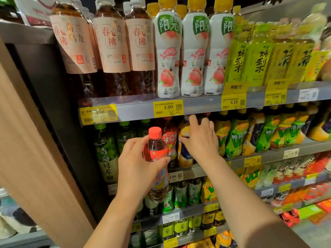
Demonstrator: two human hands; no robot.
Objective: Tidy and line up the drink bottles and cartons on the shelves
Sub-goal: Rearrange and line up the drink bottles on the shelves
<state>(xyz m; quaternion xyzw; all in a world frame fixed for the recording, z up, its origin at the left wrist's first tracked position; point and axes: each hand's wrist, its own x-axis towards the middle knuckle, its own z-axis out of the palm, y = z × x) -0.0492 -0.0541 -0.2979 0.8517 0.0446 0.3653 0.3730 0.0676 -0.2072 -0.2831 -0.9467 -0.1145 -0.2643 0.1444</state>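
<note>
Red-capped and filled with clear reddish-brown tea, the bottle [156, 154] sits in your left hand [138, 169], your fingers and thumb wrapped around its red label, and you hold it upright in front of the second shelf [268, 154] rather than on it. Your right hand [202, 140] reaches into that shelf with fingers spread, the thumb and fingers pressed around a yellow-and-blue bottle [184, 154] that stands just beside a second red-labelled bottle [169, 135]. To the left on the same shelf stand dark green tea bottles [106, 151] with pale Chinese lettering; to the right, green and yellow bottles [234, 138] marked with a large "V". On the top shelf [200, 104] you have brown tea bottles with peach-coloured labels [112, 45], then white bottles with yellow caps and a peach picture [168, 51], then yellow-green cartons [258, 59], blurred further right. Yellow price tags [168, 108] along the shelf edge read 3.50, 3.00, 4.58 and 3.98; a small tag below your left hand reads 3.09.
</note>
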